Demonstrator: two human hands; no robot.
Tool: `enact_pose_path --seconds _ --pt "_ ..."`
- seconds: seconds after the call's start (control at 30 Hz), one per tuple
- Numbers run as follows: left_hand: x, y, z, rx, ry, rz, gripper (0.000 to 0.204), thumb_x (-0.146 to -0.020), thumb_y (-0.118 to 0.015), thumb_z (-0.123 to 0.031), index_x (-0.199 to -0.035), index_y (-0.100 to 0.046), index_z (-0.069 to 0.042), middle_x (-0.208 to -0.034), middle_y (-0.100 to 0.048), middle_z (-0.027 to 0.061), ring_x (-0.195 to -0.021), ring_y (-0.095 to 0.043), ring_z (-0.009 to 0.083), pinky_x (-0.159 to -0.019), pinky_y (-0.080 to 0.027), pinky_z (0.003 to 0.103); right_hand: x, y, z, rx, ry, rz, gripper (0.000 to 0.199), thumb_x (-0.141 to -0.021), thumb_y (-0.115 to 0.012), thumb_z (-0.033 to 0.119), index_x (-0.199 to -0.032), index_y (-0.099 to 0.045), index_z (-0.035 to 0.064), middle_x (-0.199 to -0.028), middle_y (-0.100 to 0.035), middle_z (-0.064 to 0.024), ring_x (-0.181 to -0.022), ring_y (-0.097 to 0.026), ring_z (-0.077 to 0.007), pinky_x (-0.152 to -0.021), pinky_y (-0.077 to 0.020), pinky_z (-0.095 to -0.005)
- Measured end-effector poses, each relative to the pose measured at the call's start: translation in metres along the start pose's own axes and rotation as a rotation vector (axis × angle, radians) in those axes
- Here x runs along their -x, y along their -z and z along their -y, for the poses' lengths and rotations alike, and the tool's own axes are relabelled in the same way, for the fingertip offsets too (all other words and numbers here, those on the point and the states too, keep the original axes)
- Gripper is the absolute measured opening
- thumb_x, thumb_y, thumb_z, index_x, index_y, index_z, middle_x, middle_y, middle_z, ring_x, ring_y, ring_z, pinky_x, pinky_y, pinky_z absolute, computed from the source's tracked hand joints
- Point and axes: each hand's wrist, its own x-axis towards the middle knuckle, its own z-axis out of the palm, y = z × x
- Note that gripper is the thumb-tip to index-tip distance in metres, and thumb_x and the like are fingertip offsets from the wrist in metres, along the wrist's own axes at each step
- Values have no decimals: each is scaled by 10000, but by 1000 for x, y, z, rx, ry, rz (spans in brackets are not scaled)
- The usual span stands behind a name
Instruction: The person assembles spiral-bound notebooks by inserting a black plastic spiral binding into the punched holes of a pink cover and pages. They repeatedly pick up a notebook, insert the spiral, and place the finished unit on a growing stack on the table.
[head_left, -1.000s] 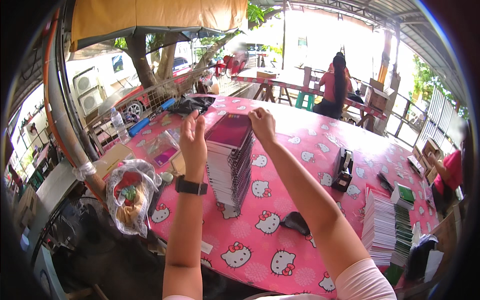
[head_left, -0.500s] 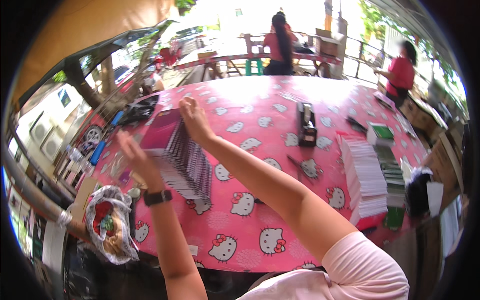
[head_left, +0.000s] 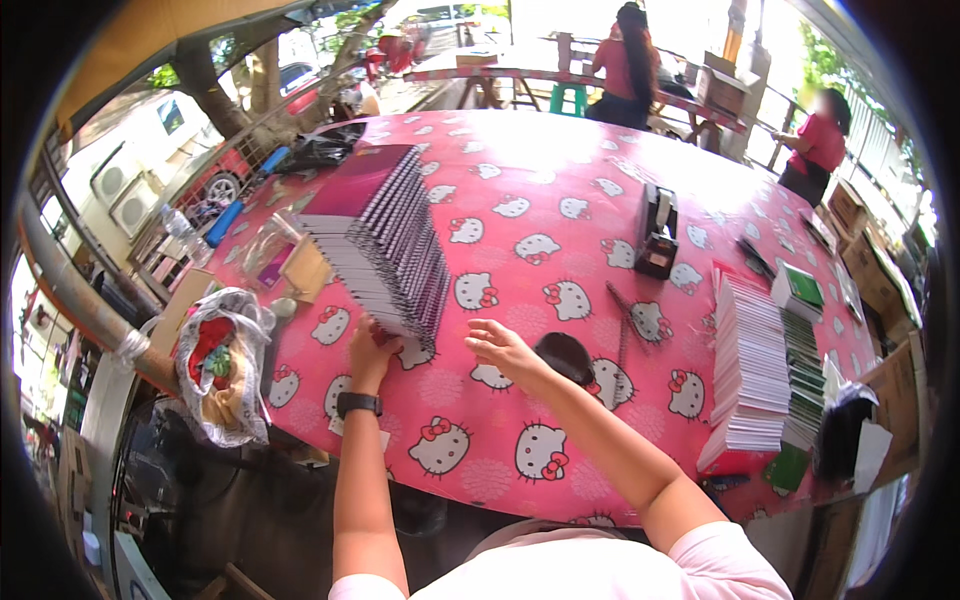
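Observation:
A tall stack of spiral-bound notebooks [head_left: 385, 240] with a dark pink top cover stands leaning on the pink cartoon-cat tablecloth [head_left: 560, 150]. My left hand [head_left: 368, 352], with a black watch on its wrist, presses against the bottom near corner of the stack. My right hand [head_left: 502, 347] hovers just right of that corner, fingers spread, holding nothing. A small black object [head_left: 566, 357] lies on the cloth behind my right hand.
A second stack of white-edged booklets [head_left: 748, 372] and green ones [head_left: 802, 345] stands at the right. A black tape dispenser [head_left: 658, 232] sits mid-table. A plastic bag [head_left: 222, 362] hangs at the left edge. Two people in red [head_left: 628, 62] work at the far tables.
Both hands have come down from the top of the notebook stack to its bottom near corner. The head view has swung, so the stack now appears further left and leaning.

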Motion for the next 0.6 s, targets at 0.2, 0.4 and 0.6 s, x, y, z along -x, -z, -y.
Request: enact_pose_path --seconds 0.2,0.4,0.6 --pt "-14 3 6 -2 -63 73 404 -637 -796 -117 -961 -596 20 -860 -636 168 -820 -642 311 -700 -505 386 -60 -30 -9 -197 39 -5 652 -948 -516 382 -1459 -250 76 -1478 -315 -121 -1359 -288 -208 -1099 -224 -369" --pt "-25 13 -20 98 16 121 388 -653 -790 -143 -967 -607 -5 -854 -654 154 -812 -618 294 -699 -483 386 -85 -33 -7 -206 22 43 669 -953 -504 374 -1471 -215 65 -1500 -285 -99 -1377 -259 -199 -1116 -206 -363" --pt "-68 -1 31 -90 -84 35 428 -667 -784 -220 -1012 -607 -41 -917 -661 139 -866 -608 330 -753 -481 413 -128 -37 -9 -131 96 33 710 -950 -527 341 -1460 -174 -5 -1514 -242 -137 -1379 -264 -222 -1114 -218 -334"
